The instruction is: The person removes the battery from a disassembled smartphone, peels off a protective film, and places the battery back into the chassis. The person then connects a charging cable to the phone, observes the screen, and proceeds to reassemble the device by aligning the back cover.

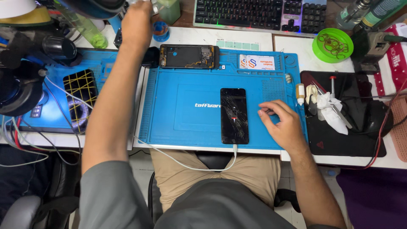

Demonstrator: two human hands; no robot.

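Bright, even overhead light, soft shadows, sharp centre, slight wide-angle bending and blur at the edges

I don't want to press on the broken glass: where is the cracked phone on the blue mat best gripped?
By its two long side edges, likely near the top end. The cracked phone lies flat, screen up, on the blue mat, and a white cable plugs into its bottom end. The right hand rests beside its right edge.

At the back of your desk: a black keyboard (258, 15) and a green bowl (333, 44) of rubber bands. To your right, a black mat (360, 127) carries a crumpled white tissue (333, 111); at your left lies a phone with yellow taped lines (80, 95).
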